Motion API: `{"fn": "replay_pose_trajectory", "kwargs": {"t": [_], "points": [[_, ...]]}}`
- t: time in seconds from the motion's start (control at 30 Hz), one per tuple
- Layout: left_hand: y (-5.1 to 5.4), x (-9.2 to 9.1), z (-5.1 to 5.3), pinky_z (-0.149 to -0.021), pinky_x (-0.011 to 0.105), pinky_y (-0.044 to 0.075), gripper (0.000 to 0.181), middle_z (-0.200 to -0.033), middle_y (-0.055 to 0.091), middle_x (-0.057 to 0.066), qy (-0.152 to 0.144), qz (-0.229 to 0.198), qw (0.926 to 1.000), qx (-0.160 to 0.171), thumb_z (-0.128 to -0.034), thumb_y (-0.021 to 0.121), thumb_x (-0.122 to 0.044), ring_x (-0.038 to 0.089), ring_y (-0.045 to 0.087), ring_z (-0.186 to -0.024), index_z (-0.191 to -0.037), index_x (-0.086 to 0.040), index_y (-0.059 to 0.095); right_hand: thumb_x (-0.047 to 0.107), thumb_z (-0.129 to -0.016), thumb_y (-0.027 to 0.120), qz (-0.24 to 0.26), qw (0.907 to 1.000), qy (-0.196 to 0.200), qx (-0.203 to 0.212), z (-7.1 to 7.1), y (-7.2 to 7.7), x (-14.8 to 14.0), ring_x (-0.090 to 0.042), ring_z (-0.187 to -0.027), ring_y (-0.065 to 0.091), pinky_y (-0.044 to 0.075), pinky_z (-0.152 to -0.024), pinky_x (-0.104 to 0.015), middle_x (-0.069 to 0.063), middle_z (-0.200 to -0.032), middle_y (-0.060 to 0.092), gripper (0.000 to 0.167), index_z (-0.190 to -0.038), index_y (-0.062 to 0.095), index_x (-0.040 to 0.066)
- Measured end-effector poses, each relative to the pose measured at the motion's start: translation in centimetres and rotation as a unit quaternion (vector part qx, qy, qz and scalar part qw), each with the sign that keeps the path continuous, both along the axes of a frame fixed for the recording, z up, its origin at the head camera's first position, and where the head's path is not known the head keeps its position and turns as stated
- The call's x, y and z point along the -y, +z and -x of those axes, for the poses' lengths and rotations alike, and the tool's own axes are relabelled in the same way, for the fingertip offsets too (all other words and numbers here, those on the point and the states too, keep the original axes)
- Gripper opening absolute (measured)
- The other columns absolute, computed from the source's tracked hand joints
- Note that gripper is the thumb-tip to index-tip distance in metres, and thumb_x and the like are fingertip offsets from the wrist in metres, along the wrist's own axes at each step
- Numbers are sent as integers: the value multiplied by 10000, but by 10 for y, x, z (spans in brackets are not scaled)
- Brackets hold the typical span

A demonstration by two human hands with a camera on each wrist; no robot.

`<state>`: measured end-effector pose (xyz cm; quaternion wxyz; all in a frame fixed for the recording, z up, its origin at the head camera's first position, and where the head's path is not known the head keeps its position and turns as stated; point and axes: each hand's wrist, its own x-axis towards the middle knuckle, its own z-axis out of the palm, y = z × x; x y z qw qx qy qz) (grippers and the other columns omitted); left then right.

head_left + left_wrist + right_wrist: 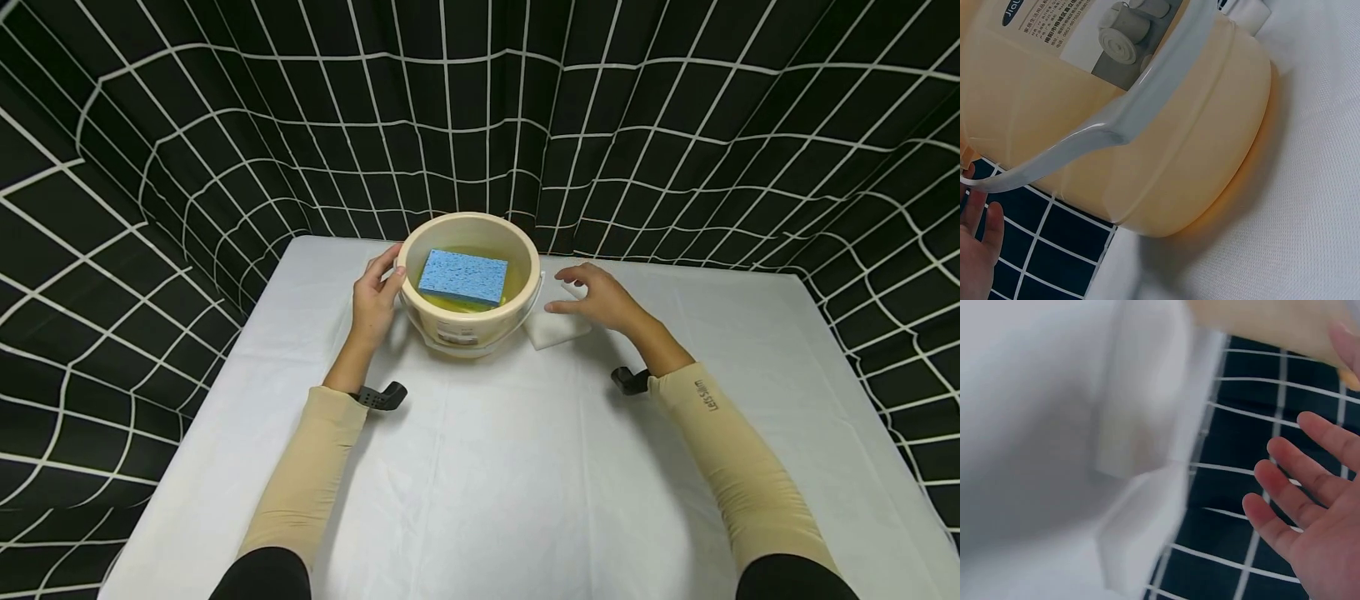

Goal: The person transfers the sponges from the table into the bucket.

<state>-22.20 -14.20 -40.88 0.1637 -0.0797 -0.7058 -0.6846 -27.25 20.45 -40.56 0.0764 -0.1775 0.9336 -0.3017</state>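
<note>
A cream plastic bucket (468, 218) stands on the white-covered table, with yellowish liquid inside. On the liquid lies a blue speckled sponge (463, 275). My left hand (375, 296) is at the bucket's left side, its thumb and fingers touching near the rim; only part of that hand shows in the left wrist view. Right of the bucket, my right hand (600, 296) is spread with nothing in it, above flat white pieces (553, 329). The right wrist view shows two white block-like pieces (1138, 419), blurred, beside the open fingers (1294, 487).
A white carrying handle (1160, 81) hangs down the bucket's front, across a printed label (1116, 37). White cloth covers the table (510, 467). A black curtain with a white grid (480, 108) surrounds the back and sides, close behind the bucket.
</note>
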Motion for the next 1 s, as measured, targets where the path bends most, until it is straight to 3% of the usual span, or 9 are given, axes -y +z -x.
{"fn": "replay_pose_trajectory", "kwargs": {"t": [0.23, 0.4, 0.67, 1.0], "points": [[0, 1, 0, -995, 151, 459, 427, -1400, 475, 280, -9, 72, 10000, 61, -967, 516, -25, 333, 440, -1342, -1372, 105, 475, 430, -761, 802, -569, 9980, 277, -46, -1, -29, 0, -397, -1316, 381, 344, -1108, -569, -227, -1403, 464, 714, -1306, 574, 27], [0, 1, 0, -1030, 200, 458, 428, -1399, 475, 281, -28, 119, 9999, 57, -969, 527, -34, 328, 439, -1346, -1373, 99, 478, 447, -735, 818, -1078, 9930, 445, 174, -2, -40, 3, -433, -1373, 320, 285, -1142, -609, -228, -1473, 407, 785, -1359, 536, 63], [0, 1, 0, -1085, 313, 448, 429, -1402, 481, 272, -11, 181, 9998, 82, -970, 531, -44, 324, 440, -1346, -1373, 94, 482, 331, -714, 847, -1579, 9839, 803, 244, -1, -43, 8, -426, -1340, 375, 323, -1089, -642, -196, -1416, 493, 793, -1391, 512, 87], [-1, 2, -1, -1056, 237, 458, 434, -1403, 485, 263, 42, 124, 9998, 132, -969, 529, -47, 312, 447, -1344, -1380, 85, 478, 251, -700, 855, -1852, 9780, 939, 183, 3, -39, 14, -396, -1219, 481, 415, -1020, -592, -197, -1305, 573, 725, -1345, 566, 93]]}}
